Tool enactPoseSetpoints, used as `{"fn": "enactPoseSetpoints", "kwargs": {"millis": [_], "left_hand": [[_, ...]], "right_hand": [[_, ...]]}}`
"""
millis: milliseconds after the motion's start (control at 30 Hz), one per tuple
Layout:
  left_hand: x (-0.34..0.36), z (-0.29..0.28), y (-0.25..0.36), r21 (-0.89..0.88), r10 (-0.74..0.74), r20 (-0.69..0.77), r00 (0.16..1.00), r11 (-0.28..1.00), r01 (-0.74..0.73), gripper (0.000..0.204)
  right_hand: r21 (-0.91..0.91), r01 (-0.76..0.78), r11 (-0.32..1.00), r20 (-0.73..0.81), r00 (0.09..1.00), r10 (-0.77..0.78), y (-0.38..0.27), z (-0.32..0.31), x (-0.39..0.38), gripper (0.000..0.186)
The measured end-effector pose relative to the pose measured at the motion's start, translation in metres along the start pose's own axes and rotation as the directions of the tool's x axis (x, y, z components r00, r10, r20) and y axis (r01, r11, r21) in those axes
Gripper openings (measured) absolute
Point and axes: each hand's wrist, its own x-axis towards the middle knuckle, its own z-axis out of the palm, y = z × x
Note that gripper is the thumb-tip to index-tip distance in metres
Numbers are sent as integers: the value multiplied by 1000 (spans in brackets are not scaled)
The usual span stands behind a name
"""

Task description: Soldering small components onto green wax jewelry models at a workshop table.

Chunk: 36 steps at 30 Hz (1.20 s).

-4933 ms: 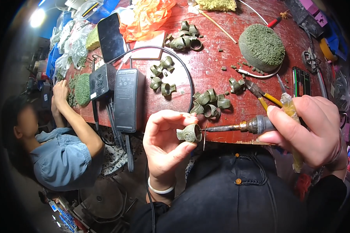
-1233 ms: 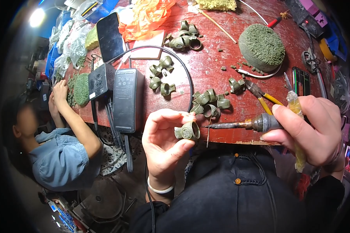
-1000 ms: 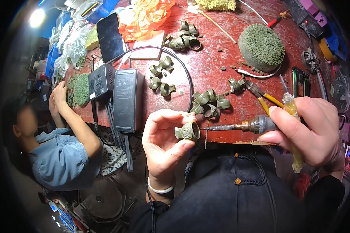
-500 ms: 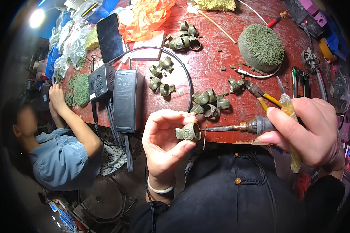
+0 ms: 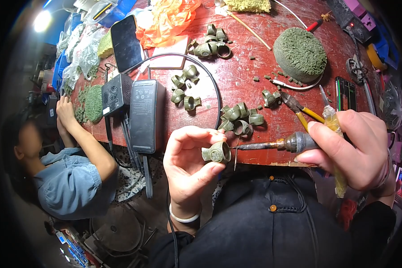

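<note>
Between the thumb and fingers of my left hand (image 5: 187,167) is an olive-green wax ring (image 5: 217,152) with a raised design on its face. My right hand (image 5: 359,152) grips a soldering-iron-like heated tool (image 5: 299,143), its dark tip pointing left, close beside the ring's open side. Whether the tip touches the ring I cannot tell. The same hand also holds a slim pointed tool wrapped in yellowish tape (image 5: 330,118), point upward. A thin needle-like wire (image 5: 236,161) stands near the heated tip. Several similar green rings (image 5: 242,127) lie in a cluster just beyond my left hand.
More green rings (image 5: 210,47) lie farther back on the red table (image 5: 250,80). Yellow-handled pliers (image 5: 301,109), a round block with a crumbly green top (image 5: 299,53) and a phone (image 5: 345,94) are at right. Black power boxes (image 5: 145,116) with cables stand left. A co-worker (image 5: 71,178) sits at far left.
My right hand and its tools have shifted very slightly, with the heated tool's handle a little higher and farther right. My left hand and the ring stay in place.
</note>
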Motion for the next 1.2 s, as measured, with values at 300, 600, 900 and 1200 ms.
{"fn": "enactPoseSetpoints", "kwargs": {"millis": [300,600,900,1200], "left_hand": [[1,1,3,11,19,-2,1000,1000,-19,53],[14,24,0,-25,119,232,965,993,-117,54],[9,42,1,229,-3,190,982,973,-41,57],[12,37,3,109,-158,147,976,984,143,59]], "right_hand": [[159,-216,963,-98,967,233,1,9,-12,40],[886,-354,298,118,796,593,-28,48,-7,31],[830,-162,534,-130,875,467,-30,67,4,41],[916,-218,335,-29,800,600,-34,72,4,38]]}}
